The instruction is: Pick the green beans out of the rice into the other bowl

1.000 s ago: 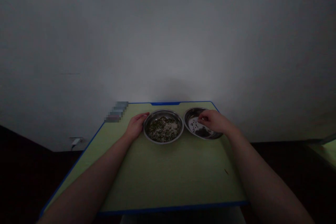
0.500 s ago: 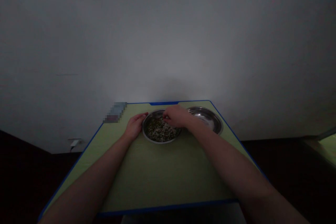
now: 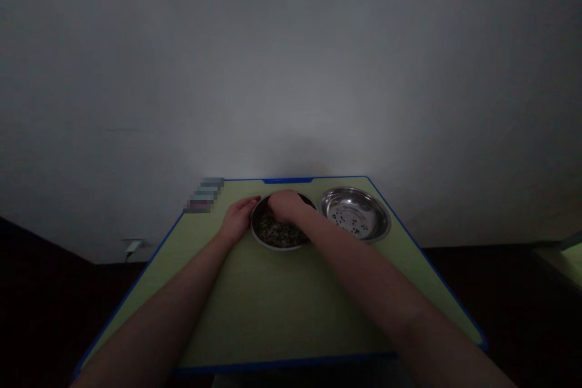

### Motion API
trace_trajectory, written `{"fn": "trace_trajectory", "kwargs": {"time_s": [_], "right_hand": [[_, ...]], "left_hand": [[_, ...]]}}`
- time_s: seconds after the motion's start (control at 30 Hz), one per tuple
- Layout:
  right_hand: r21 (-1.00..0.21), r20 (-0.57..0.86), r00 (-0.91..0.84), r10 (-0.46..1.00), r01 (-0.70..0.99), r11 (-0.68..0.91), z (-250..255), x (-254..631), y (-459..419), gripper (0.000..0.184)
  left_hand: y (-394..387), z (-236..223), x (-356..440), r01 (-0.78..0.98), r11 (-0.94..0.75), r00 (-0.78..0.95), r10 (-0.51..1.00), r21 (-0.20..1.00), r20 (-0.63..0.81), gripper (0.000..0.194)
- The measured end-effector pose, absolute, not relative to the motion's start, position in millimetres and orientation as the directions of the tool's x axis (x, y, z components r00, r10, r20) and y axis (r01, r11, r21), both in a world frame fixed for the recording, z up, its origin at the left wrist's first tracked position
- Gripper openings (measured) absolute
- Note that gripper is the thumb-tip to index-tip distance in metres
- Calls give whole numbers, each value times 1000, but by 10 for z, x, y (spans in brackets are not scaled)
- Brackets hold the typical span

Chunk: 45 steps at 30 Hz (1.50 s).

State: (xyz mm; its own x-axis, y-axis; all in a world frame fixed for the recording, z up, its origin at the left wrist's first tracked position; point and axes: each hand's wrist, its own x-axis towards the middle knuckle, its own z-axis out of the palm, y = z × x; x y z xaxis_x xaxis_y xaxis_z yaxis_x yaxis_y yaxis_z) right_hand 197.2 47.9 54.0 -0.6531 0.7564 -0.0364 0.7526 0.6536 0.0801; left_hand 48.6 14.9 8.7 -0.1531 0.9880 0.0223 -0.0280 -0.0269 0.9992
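A round metal bowl (image 3: 282,248) holds a mix of small pale grains and dark or greenish ones. My left hand (image 3: 237,219) is at its left side, fingers along the outer wall and rim, holding the bowl. Inside this bowl is my right hand (image 3: 286,206), its fingers bent down into the grains. The fingertips are mostly hidden, and I cannot make out what is between them. Close by on the right stands a second metal bowl (image 3: 379,218) with several small dark grains scattered on its shiny bottom. My right forearm passes in front of its lower left edge.
Both bowls stand near the far edge of a light green table (image 3: 282,303) with a blue border. A blurred-out flat item (image 3: 203,196) lies at the far left corner. A pale wall (image 3: 291,73) rises behind the table. A white plug (image 3: 133,247) sits in the wall at left.
My right hand has gone from the right bowl, where it pinched over dark grains, leftward and down into the left bowl. My left hand has stayed at the left bowl's side.
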Motion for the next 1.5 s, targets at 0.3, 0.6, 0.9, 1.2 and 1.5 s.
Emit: {"fn": "trace_trajectory", "kwargs": {"time_s": [0.3,0.6,0.9,1.2,1.5], "right_hand": [[1,9,-744,668,668,744,602,2103,545,27],[-6,49,-786,616,617,787,744,2234,475,23],[-40,62,-748,661,660,750,855,2396,397,32],[-293,191,-598,778,722,627,960,3274,166,20],[-359,178,-482,858,780,513,740,3769,30,12]], "left_hand": [[159,62,485,-47,-37,-145,989,998,30,50],[121,137,499,62,-22,-165,986,998,32,53],[106,150,498,55,-43,-161,986,998,51,52],[123,107,498,18,-16,-155,988,1000,19,52],[118,105,478,45,-6,-166,986,999,13,55]]}}
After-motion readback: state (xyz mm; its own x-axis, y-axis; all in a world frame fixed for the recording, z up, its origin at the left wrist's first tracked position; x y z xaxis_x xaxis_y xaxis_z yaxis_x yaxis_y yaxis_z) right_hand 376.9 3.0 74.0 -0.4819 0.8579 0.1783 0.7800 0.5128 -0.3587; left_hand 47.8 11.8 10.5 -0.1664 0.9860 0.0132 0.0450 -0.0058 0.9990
